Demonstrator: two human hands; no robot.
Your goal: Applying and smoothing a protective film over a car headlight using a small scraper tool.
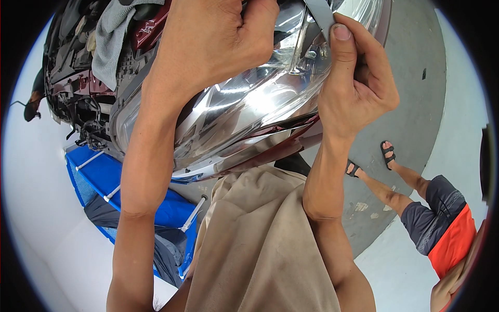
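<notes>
A clear, shiny car headlight (254, 104) lies below both of my hands. My right hand (358, 78) is closed at the headlight's right side, thumb and forefinger pinching the edge of a thin grey strip (320, 16). The strip runs up past the top edge of the picture. My left hand (218, 36) is above the headlight's left part, its fingers curled and cut off by the top edge. What they hold, if anything, is hidden.
At the left is the opened front of a dark red car (78, 83), with a grey cloth (110, 44) draped over it. A blue folding cot (140, 200) stands lower left. On the grey floor (416, 104) at the right, a person in sandals and dark shorts (439, 208) stands nearby.
</notes>
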